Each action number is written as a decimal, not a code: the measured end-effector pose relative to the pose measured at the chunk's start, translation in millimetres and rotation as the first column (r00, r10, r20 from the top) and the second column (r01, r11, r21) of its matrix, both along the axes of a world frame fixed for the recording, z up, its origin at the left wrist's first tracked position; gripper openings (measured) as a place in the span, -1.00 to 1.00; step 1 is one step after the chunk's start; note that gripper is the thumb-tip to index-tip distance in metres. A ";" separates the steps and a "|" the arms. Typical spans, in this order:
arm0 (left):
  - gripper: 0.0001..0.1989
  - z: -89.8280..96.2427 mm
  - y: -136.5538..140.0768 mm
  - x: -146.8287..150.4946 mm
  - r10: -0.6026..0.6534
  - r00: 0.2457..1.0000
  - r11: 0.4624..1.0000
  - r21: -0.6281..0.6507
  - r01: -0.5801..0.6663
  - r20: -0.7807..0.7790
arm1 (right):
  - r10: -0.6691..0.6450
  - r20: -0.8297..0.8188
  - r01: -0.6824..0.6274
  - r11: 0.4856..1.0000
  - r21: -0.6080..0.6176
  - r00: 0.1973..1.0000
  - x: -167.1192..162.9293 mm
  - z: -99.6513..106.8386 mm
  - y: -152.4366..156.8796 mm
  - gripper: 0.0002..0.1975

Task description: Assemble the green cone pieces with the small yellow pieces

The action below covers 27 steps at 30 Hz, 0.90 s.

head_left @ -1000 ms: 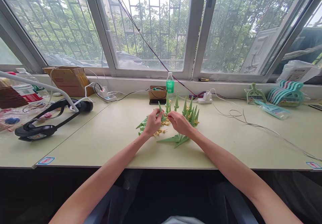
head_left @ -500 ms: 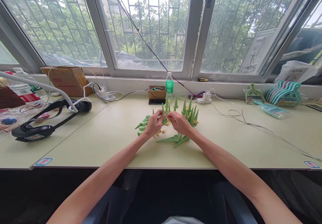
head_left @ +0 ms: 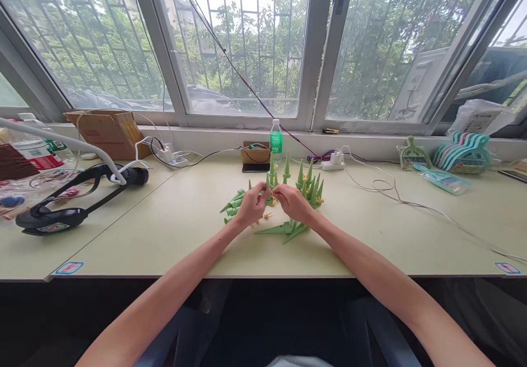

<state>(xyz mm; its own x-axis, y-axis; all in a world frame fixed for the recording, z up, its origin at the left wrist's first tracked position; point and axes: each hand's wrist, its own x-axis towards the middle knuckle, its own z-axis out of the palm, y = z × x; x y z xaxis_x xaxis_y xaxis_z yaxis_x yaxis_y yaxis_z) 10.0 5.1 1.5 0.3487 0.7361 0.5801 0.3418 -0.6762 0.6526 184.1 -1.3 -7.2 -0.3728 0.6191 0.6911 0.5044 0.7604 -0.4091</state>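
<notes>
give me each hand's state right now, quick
Left hand: closed, holding a green spike.
Right hand: pinched closed; whether it holds anything cannot be told.

We're looking out from the wearer's head — a single camera, facing forward and tilting down across the pale table (head_left: 411,240). It's sitting above and behind the left hand (head_left: 252,206) and right hand (head_left: 295,203), seeing them small at mid-frame, and it's taking in the windows (head_left: 379,54) beyond — a wide view.

Bare forearms (head_left: 207,251) narrow toward the wrists (head_left: 239,222), and a little pale grey clothing (head_left: 297,361) shows below.
</notes>
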 end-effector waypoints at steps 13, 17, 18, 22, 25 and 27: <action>-0.76 2.4 -1.8 -0.4 -0.045 0.998 0.999 -0.020 0.046 0.043 | -0.019 -0.062 0.015 0.997 -0.074 0.998 -0.9 3.9 -5.8 -0.78; -0.76 4.1 -3.9 0.1 -0.059 0.997 0.998 -0.018 0.060 0.054 | -0.019 -0.074 0.011 0.993 -0.114 0.997 -1.3 4.0 -7.6 -0.77; -0.77 4.4 -4.5 0.1 -0.063 0.997 0.998 -0.019 0.064 0.051 | -0.022 -0.080 0.012 0.992 -0.126 0.997 -1.5 3.9 -7.8 -0.77; -0.80 4.9 -6.1 -0.3 -0.069 0.997 0.997 -0.025 0.070 0.038 | -0.036 -0.096 0.020 0.986 -0.164 0.995 -1.5 4.9 -9.0 -0.77; -0.80 4.3 -5.8 -0.4 -0.075 0.996 0.997 -0.030 0.076 0.038 | -0.035 -0.099 0.016 0.983 -0.182 0.994 -1.2 7.1 -10.8 -0.77; -0.80 3.9 -5.1 -0.1 -0.077 0.996 0.997 -0.029 0.078 0.040 | -0.032 -0.104 0.011 0.981 -0.194 0.994 -1.1 8.8 -12.2 -0.77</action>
